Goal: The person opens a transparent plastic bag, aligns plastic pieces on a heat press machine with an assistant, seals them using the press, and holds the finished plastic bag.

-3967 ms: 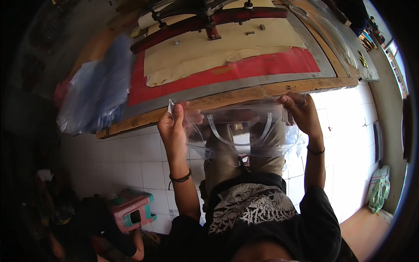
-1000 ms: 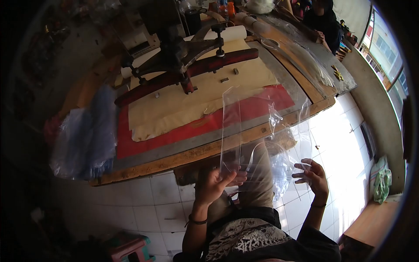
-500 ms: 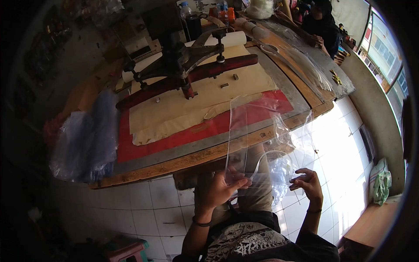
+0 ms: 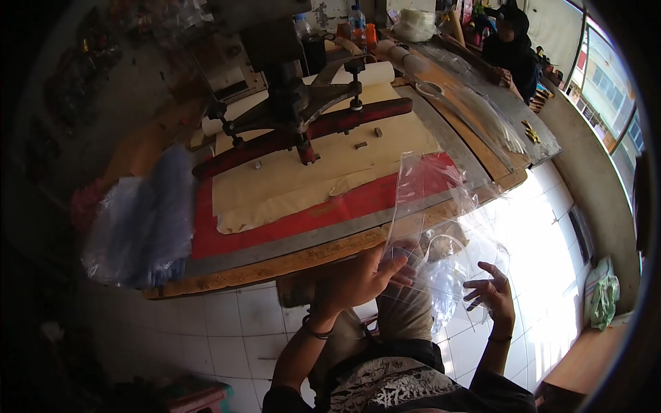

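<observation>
A clear plastic sheet (image 4: 406, 230), folded and see-through like a bag, hangs above my lap and overlaps the table's front edge. My left hand (image 4: 365, 279) is closed on its lower left part, the thumb on top and the other fingers behind the plastic. On the far side, my right hand (image 4: 492, 296) has its fingers spread beside the lower right edge; whether they touch it I cannot tell. A pale curved strip (image 4: 447, 239) shows through the plastic. Below, a bluish clear plastic bundle (image 4: 446, 286) lies by my leg.
A press with a dark red bar (image 4: 323, 127) stands over tan paper (image 4: 289, 186) on a red sheet (image 4: 227, 237). Small metal pieces lie on the paper. Stacked plastic (image 4: 138, 227) hangs over the table's left edge. Another person (image 4: 509, 48) sits at the back right.
My left hand has moved right and up with the plastic sheet. My right hand's fingers have gone from pinching its edge to spread apart. The view has shifted slightly.
</observation>
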Demonstrator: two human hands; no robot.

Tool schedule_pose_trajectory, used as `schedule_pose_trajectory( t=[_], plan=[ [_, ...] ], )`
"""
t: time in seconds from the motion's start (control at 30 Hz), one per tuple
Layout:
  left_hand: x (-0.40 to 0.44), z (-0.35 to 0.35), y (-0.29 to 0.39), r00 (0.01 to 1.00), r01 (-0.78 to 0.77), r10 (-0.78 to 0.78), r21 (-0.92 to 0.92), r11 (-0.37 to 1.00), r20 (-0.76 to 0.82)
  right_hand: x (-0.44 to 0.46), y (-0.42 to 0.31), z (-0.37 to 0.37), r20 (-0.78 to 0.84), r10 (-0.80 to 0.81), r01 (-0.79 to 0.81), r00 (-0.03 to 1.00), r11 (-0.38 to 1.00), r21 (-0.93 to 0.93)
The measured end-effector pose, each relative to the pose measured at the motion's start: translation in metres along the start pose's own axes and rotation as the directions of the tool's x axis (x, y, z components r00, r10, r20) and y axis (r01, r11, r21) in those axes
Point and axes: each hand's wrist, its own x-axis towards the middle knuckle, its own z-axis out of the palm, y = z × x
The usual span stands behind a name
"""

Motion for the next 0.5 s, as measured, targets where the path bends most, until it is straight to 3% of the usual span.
schedule_pose_trajectory(
  t=[0.07,0.17,0.2,0.3,0.37,0.43,0.5],
  plan=[
    [0.021,-0.006,0.017,0.998,-0.007,0.003,0.081,0.997,0.056,0.006,-0.019,0.018,-0.115,-0.051,0.045,0.992,0.997,-0.057],
    [0.049,-0.013,0.047,0.981,-0.138,0.084,0.321,0.937,0.175,0.009,-0.016,0.025,-0.28,-0.201,0.185,0.939,0.979,-0.081],
    [0.053,-0.009,0.064,0.943,-0.327,0.241,0.497,0.804,0.231,0.011,-0.004,0.019,-0.35,-0.298,0.278,0.888,0.954,-0.108],
    [0.083,-0.012,0.064,0.681,-0.733,0.535,0.451,0.51,0.5,0.017,0.027,-0.01,-0.505,-0.438,0.408,0.743,0.896,-0.177],
    [0.095,-0.016,0.076,0.709,-0.698,0.499,0.391,0.6,0.498,0.017,0.027,-0.019,-0.307,-0.48,0.501,0.822,0.865,-0.013],
    [0.115,-0.03,0.065,0.764,-0.617,0.414,0.37,0.695,0.495,0.024,0.014,-0.004,-0.324,-0.451,0.454,0.832,0.888,-0.072],
    [0.132,-0.048,0.043,0.85,-0.348,0.21,0.217,0.912,0.482,0.033,0.0,0.013,-0.36,-0.401,0.389,0.842,0.915,-0.109]
  ],
)
